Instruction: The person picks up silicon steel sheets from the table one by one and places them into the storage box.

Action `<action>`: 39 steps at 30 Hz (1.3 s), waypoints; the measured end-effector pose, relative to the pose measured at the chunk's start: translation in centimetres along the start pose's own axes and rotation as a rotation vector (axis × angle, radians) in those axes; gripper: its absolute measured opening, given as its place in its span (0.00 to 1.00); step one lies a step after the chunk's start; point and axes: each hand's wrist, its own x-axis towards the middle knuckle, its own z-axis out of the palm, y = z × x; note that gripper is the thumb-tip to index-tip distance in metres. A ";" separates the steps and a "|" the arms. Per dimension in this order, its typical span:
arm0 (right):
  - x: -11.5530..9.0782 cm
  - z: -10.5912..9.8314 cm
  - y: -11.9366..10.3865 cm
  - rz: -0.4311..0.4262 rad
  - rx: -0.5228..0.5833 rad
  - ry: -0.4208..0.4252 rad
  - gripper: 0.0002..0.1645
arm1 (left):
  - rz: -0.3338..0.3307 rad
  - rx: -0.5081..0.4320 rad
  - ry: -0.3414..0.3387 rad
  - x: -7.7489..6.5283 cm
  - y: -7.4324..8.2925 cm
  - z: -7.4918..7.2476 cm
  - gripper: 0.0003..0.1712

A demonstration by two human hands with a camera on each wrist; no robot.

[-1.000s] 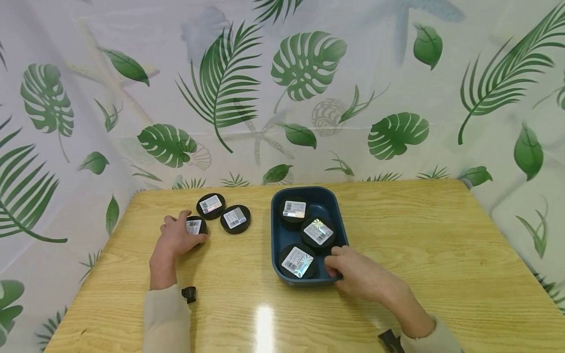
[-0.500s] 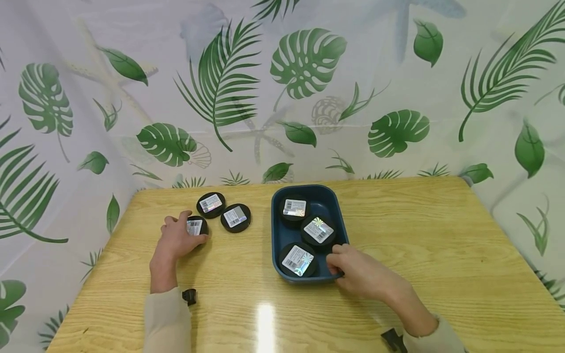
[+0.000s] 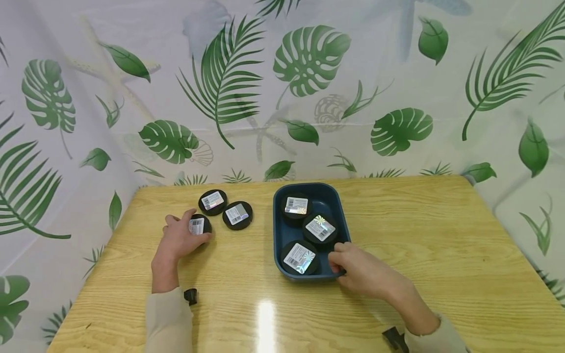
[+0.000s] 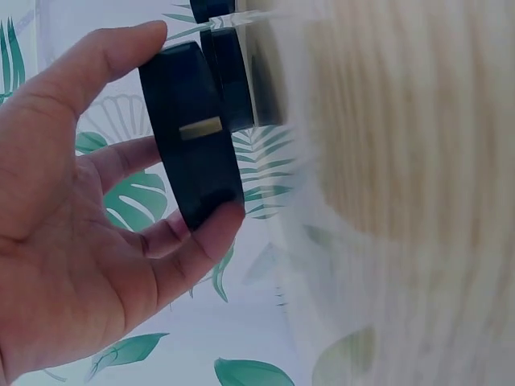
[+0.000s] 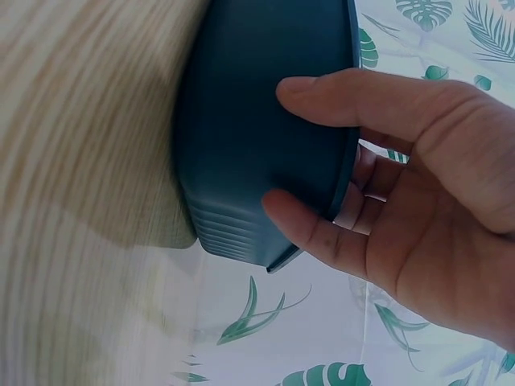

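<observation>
My left hand [image 3: 181, 238] grips a black round disc [image 4: 193, 137] with a white barcode label on top, thumb and fingers around its edge. The disc rests on or just above the table; I cannot tell which. Right behind it lie two like discs, a far one [image 3: 213, 202] and a nearer right one [image 3: 237, 215]. At the near right corner of a dark blue plastic tray [image 3: 279, 230], my right hand [image 3: 364, 269] holds the rim, fingers inside and outside the wall. Three labelled discs lie in the tray: one at the back [image 3: 296, 206], one in the middle [image 3: 321, 228], one in front [image 3: 299, 257].
Everything stands on a light wooden table [image 3: 419, 230]. A cloth backdrop [image 3: 247, 98] printed with green leaves rises behind its far edge and along both sides. The tray stands to the right of the loose discs, with bare tabletop between.
</observation>
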 end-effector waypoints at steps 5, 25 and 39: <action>0.0 -0.1 0.0 -0.010 0.000 0.004 0.20 | 0.012 -0.005 -0.001 -0.1 0.1 0.1 0.49; -0.1 0.1 0.0 0.001 0.001 0.010 0.20 | 0.029 -0.029 0.032 -0.2 0.5 0.2 0.47; -0.2 0.2 -0.1 0.015 -0.009 0.016 0.20 | 0.046 -0.033 0.062 -0.3 0.5 0.4 0.47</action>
